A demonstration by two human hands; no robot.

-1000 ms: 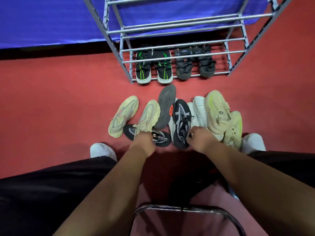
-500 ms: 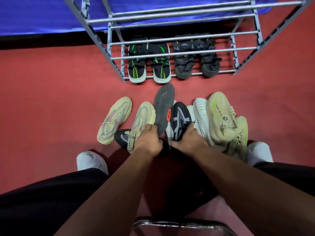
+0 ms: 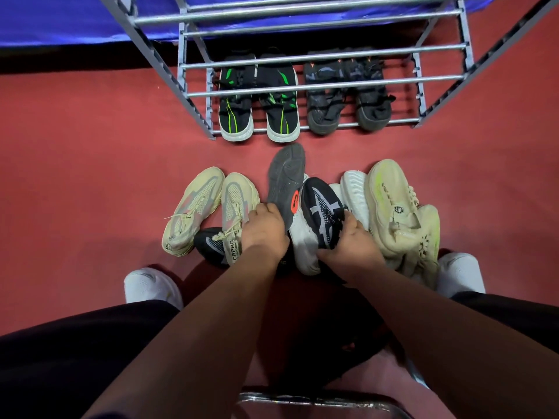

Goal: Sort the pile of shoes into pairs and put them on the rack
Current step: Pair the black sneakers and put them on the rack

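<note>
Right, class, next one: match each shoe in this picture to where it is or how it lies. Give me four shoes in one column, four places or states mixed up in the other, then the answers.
Shoes
1. black and green pair
2. grey shoe
3. black and grey sneaker
4. leftmost beige shoe

Places or states
A. gripped by the right hand
B. on the red floor, left end of the row
C. on the rack, bottom shelf, left side
D. sole up among the loose shoes

Pairs: 1-C, 2-D, 3-A, 4-B
</note>
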